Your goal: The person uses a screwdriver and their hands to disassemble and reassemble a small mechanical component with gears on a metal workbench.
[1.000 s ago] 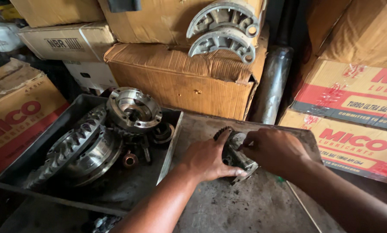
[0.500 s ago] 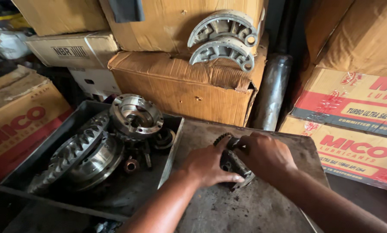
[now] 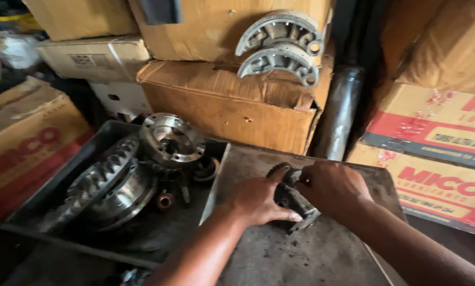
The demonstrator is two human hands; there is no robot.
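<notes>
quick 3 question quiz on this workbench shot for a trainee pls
1. True or false: both the left hand and the right hand are on the small dark gear part that sits on the metal plate.
2. Where does the large ring gear lie? A) in the dark tray left of the plate B) on top of the cardboard box C) in the right hand
3. Fill in: the two curved grey brake shoes rest on a ______ box.

Key: 1 true; 2 A; 3 cardboard
</notes>
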